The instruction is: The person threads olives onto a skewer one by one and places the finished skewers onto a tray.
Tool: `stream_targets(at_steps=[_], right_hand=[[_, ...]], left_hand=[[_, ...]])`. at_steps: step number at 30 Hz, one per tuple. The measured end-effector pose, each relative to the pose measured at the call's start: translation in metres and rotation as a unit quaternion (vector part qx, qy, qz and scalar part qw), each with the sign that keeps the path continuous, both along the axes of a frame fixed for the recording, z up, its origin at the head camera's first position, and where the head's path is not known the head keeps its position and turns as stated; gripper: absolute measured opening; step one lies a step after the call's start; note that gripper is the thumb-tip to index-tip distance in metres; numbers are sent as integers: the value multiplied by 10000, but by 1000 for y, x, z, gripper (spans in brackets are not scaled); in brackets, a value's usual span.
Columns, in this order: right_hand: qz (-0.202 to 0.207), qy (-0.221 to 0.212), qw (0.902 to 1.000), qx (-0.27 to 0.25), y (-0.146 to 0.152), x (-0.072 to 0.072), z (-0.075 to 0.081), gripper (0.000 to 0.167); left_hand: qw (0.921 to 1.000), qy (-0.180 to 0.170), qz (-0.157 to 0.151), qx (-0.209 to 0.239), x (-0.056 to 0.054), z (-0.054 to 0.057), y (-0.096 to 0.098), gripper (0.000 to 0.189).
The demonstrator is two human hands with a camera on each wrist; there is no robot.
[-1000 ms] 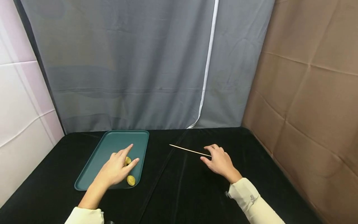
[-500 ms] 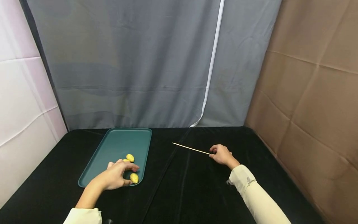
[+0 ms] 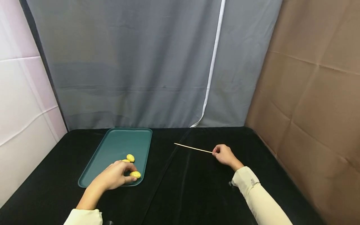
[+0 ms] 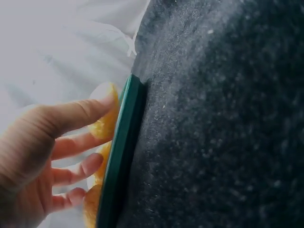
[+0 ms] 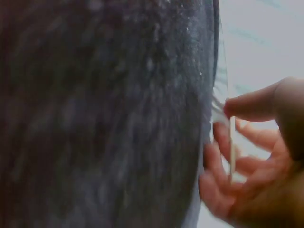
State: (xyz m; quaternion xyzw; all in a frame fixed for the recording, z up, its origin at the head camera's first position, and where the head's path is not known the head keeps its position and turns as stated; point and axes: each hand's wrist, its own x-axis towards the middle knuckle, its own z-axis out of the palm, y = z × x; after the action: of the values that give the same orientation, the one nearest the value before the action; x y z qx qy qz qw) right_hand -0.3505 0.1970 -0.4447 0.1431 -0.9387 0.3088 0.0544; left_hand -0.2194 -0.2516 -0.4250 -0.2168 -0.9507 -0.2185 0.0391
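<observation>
My left hand (image 3: 113,175) is low over the near right corner of a dark green tray (image 3: 123,142). Its thumb and index finger pinch a small yellow oval piece, like a little fruit (image 3: 136,174). In the left wrist view the thumb lies on this oval piece (image 4: 105,126), close beside the tray's edge. Two more yellow ovals (image 3: 130,157) lie just beyond, one partly hidden by the fingers. On the right, my right hand (image 3: 226,155) pinches one end of a thin wooden skewer (image 3: 193,147), whose other end points left. The right wrist view shows the skewer (image 5: 232,152) between thumb and fingers.
Black cloth (image 3: 168,193) covers the table. A grey curtain (image 3: 140,62) hangs behind its far edge. White cloth (image 3: 25,93) stands at the left, brown cloth (image 3: 317,109) at the right.
My left hand has come down from above the tray, and its thumb and index finger have closed on the nearest yellow oval. The right fingers have drawn together on the skewer's end.
</observation>
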Motion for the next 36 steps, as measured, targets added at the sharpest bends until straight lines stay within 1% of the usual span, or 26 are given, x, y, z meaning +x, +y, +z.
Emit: stream_targets(at_steps=[2, 3, 5, 8, 10, 13, 16, 20, 23, 26, 29, 32, 35, 36], right_hand=[[77, 113, 9997, -220, 10, 5, 5, 9], [116, 93, 9992, -371, 15, 8, 8, 9], [187, -119, 9972, -713, 23, 14, 14, 8], [463, -559, 9909, -1130, 32, 24, 21, 5], [589, -790, 9862, -1326, 36, 30, 23, 4], [744, -905, 9819, -1485, 44, 42, 27, 4], [913, -946, 9772, -1667, 53, 56, 31, 4], [1191, -940, 9703, -1886, 61, 72, 37, 5], [1422, -811, 9660, -2003, 62, 82, 42, 4], [1658, -624, 9624, -2059, 60, 89, 46, 4], [1766, -487, 9605, -2095, 57, 95, 49, 4], [1723, -361, 9591, -2218, 53, 100, 51, 6], [1658, -159, 9592, -2286, 47, 107, 57, 4], [1625, -94, 9598, -2288, 45, 108, 59, 4]], left_hand=[[10000, 41, 68, 57, -4, 4, 7, 14], [9999, 84, 110, 103, -5, 6, 11, 14], [9994, 242, 224, 145, -7, 11, 16, 15], [9974, 524, 378, 305, -7, 17, 22, 16], [9956, 702, 395, 484, -7, 19, 25, 18], [9922, 868, 292, 841, -7, 21, 32, 20], [9878, 952, 147, 1219, -7, 21, 41, 23], [9781, 1103, -80, 1763, -7, 21, 52, 25], [9721, 1205, -188, 2004, -7, 21, 60, 24], [9684, 1171, -265, 2184, -7, 22, 69, 21], [9634, 1025, -345, 2455, -8, 23, 77, 17], [9557, 855, -387, 2791, -8, 24, 83, 14], [9465, 577, -272, 3163, -8, 24, 88, 13], [9424, 466, -224, 3306, -7, 25, 89, 15]])
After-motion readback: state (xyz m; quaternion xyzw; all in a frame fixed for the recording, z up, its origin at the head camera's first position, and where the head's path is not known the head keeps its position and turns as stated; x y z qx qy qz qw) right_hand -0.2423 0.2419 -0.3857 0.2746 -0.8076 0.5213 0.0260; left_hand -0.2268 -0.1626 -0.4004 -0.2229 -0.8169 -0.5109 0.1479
